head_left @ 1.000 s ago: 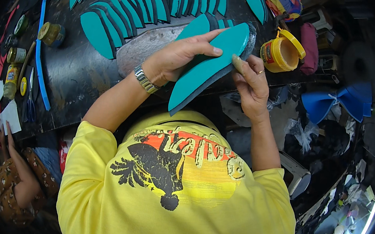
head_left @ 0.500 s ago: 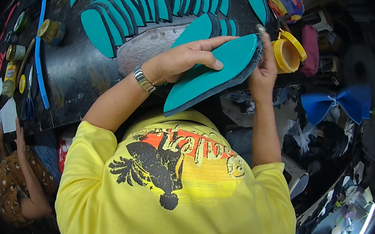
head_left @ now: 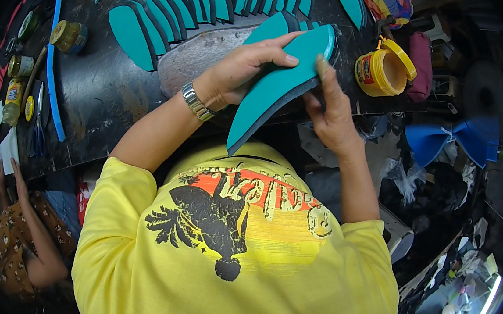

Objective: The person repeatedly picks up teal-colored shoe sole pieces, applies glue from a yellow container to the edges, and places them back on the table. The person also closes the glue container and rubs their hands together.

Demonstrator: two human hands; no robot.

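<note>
From where I stand, the dark surface [head_left: 104, 98] takes up most of the far side, and across it run rows of teal-and-black layered pieces [head_left: 132, 35], each overlapping its neighbour like fallen dominoes, probably so that a strip of every one stays exposed and each can be lifted singly. Nearer the worker lies a grey, stone-like slab [head_left: 178, 69], seemingly placed there as a firm base within reach.

Over the near edge of the surface, the worker holds up one teal sole-shaped piece [head_left: 276, 92], teal face up, one end slanting down toward the waist and the other up to the right. It lies between the hands: the left hand [head_left: 252, 65] grasps it from its left side, thumb pressed on top, fingers passing underneath, which likely steadies it and leaves the opposite edge free. The right hand [head_left: 333, 110] is at that edge, one fingertip touching the teal face near the rim; its underside is hidden, so I can't tell whether it pinches or merely touches.

Just beyond the right hand is an open yellow tub [head_left: 370, 74], presumably put on that side for easy reach.
</note>
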